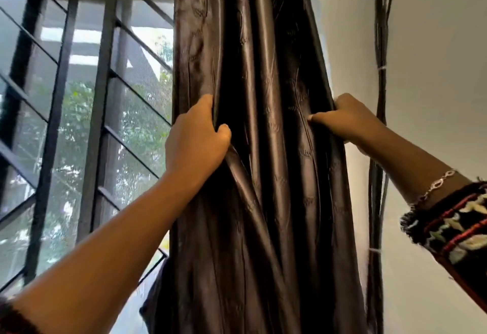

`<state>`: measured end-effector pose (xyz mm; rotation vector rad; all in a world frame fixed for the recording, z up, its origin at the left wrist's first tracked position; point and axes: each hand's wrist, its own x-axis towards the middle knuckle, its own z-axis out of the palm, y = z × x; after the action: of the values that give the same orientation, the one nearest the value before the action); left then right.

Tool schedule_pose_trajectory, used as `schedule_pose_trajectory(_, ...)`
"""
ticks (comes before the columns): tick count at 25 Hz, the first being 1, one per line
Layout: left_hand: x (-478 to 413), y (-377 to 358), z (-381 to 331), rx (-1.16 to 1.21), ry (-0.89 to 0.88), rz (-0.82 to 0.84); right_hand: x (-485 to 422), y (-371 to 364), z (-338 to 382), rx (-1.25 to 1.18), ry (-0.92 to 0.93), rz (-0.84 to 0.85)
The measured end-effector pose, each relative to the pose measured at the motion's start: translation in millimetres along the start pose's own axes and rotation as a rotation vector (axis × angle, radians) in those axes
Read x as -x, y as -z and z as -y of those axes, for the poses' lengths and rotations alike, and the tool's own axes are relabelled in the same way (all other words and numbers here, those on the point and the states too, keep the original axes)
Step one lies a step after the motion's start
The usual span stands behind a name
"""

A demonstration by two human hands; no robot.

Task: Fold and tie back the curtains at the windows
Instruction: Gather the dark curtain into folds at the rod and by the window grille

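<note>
Both hands gripping curtain [263, 96], opposite edges

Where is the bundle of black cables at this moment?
In the head view, the cable bundle runs down the white wall, right of the brown curtain, just beyond the right hand.

Black cables [381, 30] run up the white wall [434, 83].

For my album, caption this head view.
Left hand and right hand grip the glossy dark-brown curtain beside the black-barred window.
</note>
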<state>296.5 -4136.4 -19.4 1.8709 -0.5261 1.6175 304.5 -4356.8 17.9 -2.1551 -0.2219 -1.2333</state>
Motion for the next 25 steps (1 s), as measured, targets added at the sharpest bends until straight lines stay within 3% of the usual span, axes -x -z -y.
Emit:
schedule_pose_trajectory(4, 39, 16, 4, -0.037, 0.079, 0.021, 27, -12, 4, -0.032, -0.012, -0.009)
schedule_pose_trajectory(15, 124, 22, -10, -0.117, 0.281, 0.037, 109, -67, -4, 0.167, -0.078, 0.097)
schedule_pose_trajectory(17, 134, 20, -9, -0.297, 0.132, -0.096, 122, -71, -10, 0.19, -0.119, 0.14)
schedule_pose_trajectory(19, 151, 12, -13, -0.326, -0.155, -0.24, 136, -75, -16, 0.206, -0.153, 0.189)
schedule_pose_trajectory(21, 172, 0, -25, -0.212, -0.321, -0.166, 148, -78, -23, 0.198, -0.175, 0.204)
schedule_pose_trajectory(22, 180, -7, -30, -0.183, -0.292, -0.093, 154, -81, -26, 0.184, -0.186, 0.214)
schedule_pose_trajectory(25, 194, -23, -33, -0.319, 0.015, 0.03, 169, -87, -34, 0.143, -0.158, 0.223)
